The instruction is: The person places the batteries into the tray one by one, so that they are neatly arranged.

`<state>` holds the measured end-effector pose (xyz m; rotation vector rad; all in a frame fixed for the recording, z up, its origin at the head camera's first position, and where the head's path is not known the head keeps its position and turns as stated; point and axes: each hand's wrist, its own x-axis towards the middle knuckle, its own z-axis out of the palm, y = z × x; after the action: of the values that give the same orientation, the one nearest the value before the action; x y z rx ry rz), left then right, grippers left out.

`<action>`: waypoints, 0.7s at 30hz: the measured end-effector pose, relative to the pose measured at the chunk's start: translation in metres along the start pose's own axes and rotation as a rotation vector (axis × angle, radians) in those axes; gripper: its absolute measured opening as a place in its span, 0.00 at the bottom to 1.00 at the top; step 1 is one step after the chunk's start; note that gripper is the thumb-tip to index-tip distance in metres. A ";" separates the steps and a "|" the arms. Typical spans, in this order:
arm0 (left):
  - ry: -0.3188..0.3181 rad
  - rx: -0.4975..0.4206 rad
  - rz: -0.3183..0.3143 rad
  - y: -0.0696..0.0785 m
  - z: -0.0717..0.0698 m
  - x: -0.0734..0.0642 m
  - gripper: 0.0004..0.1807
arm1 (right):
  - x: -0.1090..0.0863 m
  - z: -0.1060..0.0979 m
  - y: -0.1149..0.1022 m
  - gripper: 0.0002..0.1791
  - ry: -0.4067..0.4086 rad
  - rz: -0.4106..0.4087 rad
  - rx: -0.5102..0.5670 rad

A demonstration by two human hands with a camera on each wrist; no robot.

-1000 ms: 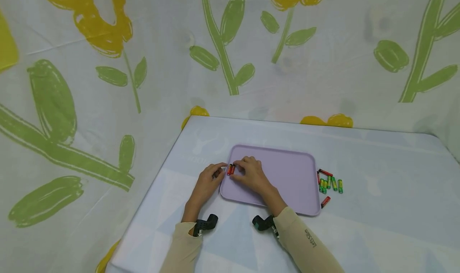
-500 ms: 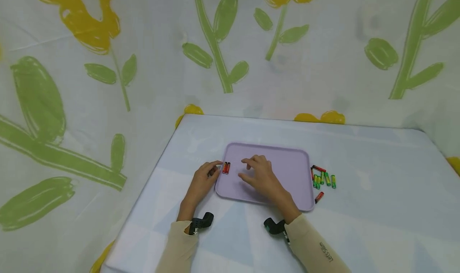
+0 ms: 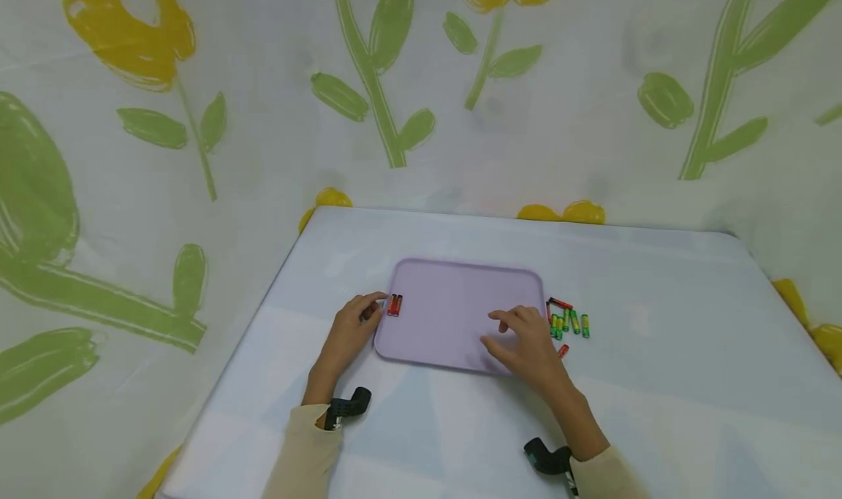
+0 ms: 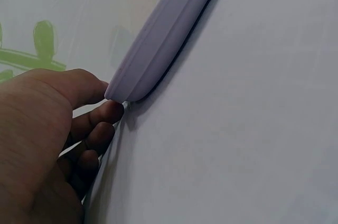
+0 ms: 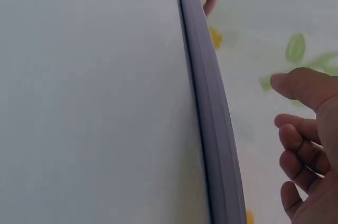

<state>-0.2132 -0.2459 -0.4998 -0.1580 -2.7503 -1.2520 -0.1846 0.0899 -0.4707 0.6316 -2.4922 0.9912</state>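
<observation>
Two red-and-black batteries (image 3: 395, 305) lie side by side at the left end of a lilac tray (image 3: 454, 316). My left hand (image 3: 349, 331) rests beside the tray's left edge, its fingers loosely bent. Its fingertips are right at the rim (image 4: 142, 49) in the left wrist view. My right hand (image 3: 529, 345) is over the tray's right part, thumb and fingers spread apart, with nothing between them. The right wrist view shows the same hand (image 5: 311, 145) beyond the tray's side, fingers loosely curled.
Several green-and-yellow batteries (image 3: 575, 322) lie on the table just right of the tray, with red ones (image 3: 560, 304) around them. One red battery (image 3: 563, 351) is partly behind my right hand. A flower-print cloth (image 3: 421, 177) hangs behind the table (image 3: 658, 382).
My right hand has let go of a red battery at the tray's left end and moved right. My left hand has stayed at the tray's left edge. The head view has shifted a little.
</observation>
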 end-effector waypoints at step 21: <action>0.001 -0.022 -0.006 -0.006 -0.010 -0.007 0.17 | -0.043 -0.053 0.032 0.24 0.053 0.235 -0.079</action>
<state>-0.2069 -0.2575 -0.4988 -0.1510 -2.7395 -1.2834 -0.1567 0.1599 -0.4740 0.2887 -2.5863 0.9702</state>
